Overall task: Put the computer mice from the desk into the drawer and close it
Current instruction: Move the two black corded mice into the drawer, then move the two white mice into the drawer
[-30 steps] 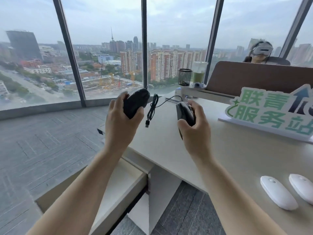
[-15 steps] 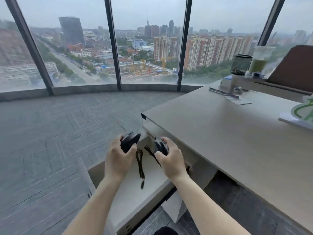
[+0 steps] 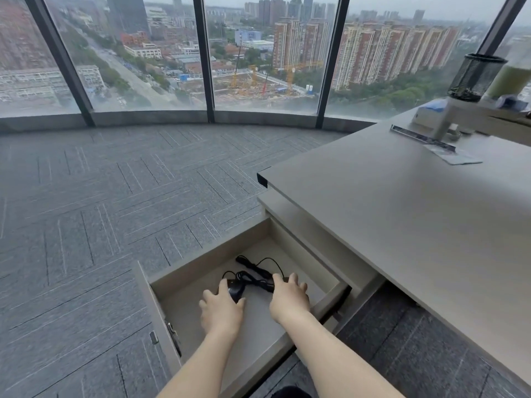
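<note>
The pale wooden drawer (image 3: 201,261) stands pulled out below the desk (image 3: 402,225). Both of my hands are down inside it. My left hand (image 3: 221,310) has finger and thumb around a black mouse (image 3: 236,291) that sits on the drawer floor. My right hand (image 3: 288,297) lies with spread fingers over a second mouse, which it hides almost entirely. A tangled black cable (image 3: 253,271) lies on the drawer floor just beyond both hands.
Grey carpet (image 3: 115,211) spreads to the left up to the window wall. At the far right of the desk stand a black mesh pen holder (image 3: 474,76) and a cup of green drink (image 3: 508,79). A dark shape (image 3: 290,392) shows below at the frame's bottom edge.
My hands have gone from above the desk, one black mouse in each, down into the open drawer. The mice and cable now rest on the drawer floor, and my view has turned left and down.
</note>
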Action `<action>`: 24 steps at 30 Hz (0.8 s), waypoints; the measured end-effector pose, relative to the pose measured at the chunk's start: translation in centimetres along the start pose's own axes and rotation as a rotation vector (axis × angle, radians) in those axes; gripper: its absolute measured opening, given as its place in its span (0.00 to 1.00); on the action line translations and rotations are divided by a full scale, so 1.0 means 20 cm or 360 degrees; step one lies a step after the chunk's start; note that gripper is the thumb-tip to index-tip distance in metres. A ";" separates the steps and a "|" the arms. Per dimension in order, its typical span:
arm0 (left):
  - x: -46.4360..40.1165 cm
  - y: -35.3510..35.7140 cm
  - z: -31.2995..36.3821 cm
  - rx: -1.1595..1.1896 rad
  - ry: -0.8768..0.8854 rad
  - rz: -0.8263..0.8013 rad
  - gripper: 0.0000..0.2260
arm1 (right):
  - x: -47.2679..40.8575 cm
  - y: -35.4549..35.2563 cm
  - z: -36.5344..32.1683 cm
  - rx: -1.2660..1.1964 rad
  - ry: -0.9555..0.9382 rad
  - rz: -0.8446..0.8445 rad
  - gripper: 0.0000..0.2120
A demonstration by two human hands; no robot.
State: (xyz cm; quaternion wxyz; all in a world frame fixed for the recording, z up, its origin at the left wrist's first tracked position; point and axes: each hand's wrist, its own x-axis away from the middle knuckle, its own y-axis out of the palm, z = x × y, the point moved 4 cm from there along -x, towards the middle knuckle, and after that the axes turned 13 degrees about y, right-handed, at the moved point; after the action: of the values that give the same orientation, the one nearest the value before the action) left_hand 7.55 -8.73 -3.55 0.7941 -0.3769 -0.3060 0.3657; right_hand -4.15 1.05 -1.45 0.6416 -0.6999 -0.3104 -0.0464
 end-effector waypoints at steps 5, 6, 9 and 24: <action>0.00 0.04 -0.02 0.0075 -0.0006 -0.0088 0.25 | -0.04 0.01 0.03 -0.0029 -0.0024 0.0075 0.22; 0.00 0.02 -0.01 0.0115 0.0005 -0.0069 0.25 | -0.02 -0.01 0.03 -0.0091 -0.0063 0.0135 0.20; 0.03 -0.08 0.10 0.0301 0.0182 0.0112 0.22 | 0.09 -0.15 0.07 -0.0366 -0.0221 0.0321 0.17; 1.05 0.08 1.64 0.0847 0.1658 -0.0063 0.11 | 1.05 -1.04 1.71 -0.1298 0.0081 0.1698 0.12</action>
State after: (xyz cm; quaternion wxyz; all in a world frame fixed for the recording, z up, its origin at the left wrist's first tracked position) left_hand -6.53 21.42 16.98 0.9139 -0.2889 0.2201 0.1815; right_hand -8.97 40.20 20.51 0.2680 -0.9425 0.1356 0.1469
